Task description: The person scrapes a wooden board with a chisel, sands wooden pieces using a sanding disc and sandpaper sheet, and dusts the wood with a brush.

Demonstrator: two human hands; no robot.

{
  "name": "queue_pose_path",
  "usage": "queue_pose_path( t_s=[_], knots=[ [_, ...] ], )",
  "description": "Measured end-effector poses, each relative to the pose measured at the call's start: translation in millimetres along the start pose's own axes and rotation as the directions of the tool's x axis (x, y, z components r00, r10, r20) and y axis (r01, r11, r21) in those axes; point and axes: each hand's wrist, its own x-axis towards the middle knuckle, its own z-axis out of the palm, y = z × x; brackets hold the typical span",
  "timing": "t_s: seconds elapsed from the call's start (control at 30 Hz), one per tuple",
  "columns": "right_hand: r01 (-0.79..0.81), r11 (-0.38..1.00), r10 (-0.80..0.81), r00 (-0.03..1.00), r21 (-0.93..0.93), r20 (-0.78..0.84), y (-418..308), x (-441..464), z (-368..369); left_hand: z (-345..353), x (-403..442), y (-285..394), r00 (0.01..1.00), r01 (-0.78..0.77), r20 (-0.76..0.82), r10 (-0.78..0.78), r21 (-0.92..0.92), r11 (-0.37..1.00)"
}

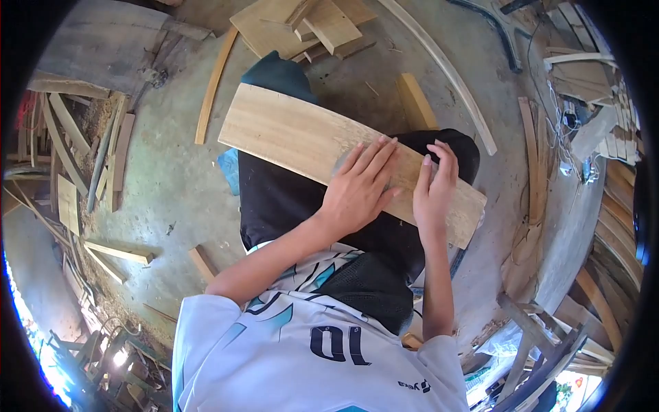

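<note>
A long, pale wooden board [281,123] lies slantwise across my lap, with a rougher, darker grain toward its right part. My left hand [357,189] presses palm-down on the board, over a small grey piece that looks like sandpaper [340,162]; most of it is hidden under the fingers. Close to its right, my right hand [437,182] is at the board's right part, fingers loosely bent toward the far edge and thumb apart from them. Whether its palm touches the wood cannot be made out.
Stacked wood panels [329,31] lie on the concrete floor ahead. A curved strip [216,86] is at the left, a longer one [446,69] at the right. Wood scraps [75,144] pile along the left, tangled wires [570,123] on the right. A wooden block [415,103] is beyond my knee.
</note>
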Motion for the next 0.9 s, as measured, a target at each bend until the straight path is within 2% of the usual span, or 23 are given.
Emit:
queue_pose_path(
  t_s=[0.03,0.07,0.13,0.23,0.3,0.4,0.5,0.6,0.7,0.73,0.83,0.9],
  knots=[
    [0.070,0.981,-0.068,0.998,-0.180,0.014,1.8,0.2,-0.3,-1.0,3.5,-5.4,1.000,-0.003,0.006,0.003,0.003,1.000],
    [0.049,0.974,-0.032,0.996,-0.223,0.079,0.5,-2.5,1.8,-3.0,9.1,-14.2,1.000,-0.003,-0.008,0.003,0.040,0.999],
    [0.103,0.942,-0.052,0.985,-0.319,0.164,-6.2,-5.3,7.9,-9.7,20.1,-35.6,0.998,0.020,-0.069,-0.012,0.116,0.993],
    [0.084,0.956,-0.044,0.989,-0.281,0.145,-4.9,-5.6,8.7,-25.6,21.2,-77.9,0.962,0.159,-0.245,-0.118,0.153,0.975],
    [0.085,0.959,-0.050,0.990,-0.271,0.133,-3.8,-7.2,8.9,-41.4,11.2,-99.6,0.922,0.316,-0.314,-0.226,0.274,0.908],
    [0.101,0.963,-0.073,0.990,-0.250,0.118,-3.3,-5.6,9.5,-61.2,-14.5,-106.6,0.901,0.396,-0.304,-0.308,0.289,0.872],
    [0.090,0.966,-0.067,0.993,-0.243,0.102,-4.7,-6.9,10.4,-56.5,-31.9,-79.6,0.917,0.387,-0.216,-0.335,0.291,0.875],
    [0.095,0.962,-0.074,0.993,-0.255,0.091,-6.8,-3.8,11.7,-39.0,-30.5,-36.0,0.967,0.254,-0.039,-0.251,0.187,0.949],
    [0.088,0.961,-0.067,0.994,-0.263,0.087,-7.3,-3.4,13.3,-14.0,-9.0,-5.8,0.999,0.025,0.043,-0.031,0.119,0.993],
    [0.087,0.959,-0.067,0.994,-0.268,0.082,-6.8,-3.2,13.2,-7.7,-2.6,-4.3,0.998,-0.040,0.046,0.035,0.112,0.993],
    [0.065,0.971,-0.040,0.993,-0.228,0.113,-6.2,-4.5,9.3,-18.5,11.9,-23.7,0.995,-0.101,0.013,0.101,0.032,0.994],
    [0.082,0.969,-0.058,0.993,-0.234,0.107,-6.3,-6.5,8.6,-37.5,12.1,-51.0,0.997,0.019,-0.073,-0.011,0.102,0.995]
  ],
)
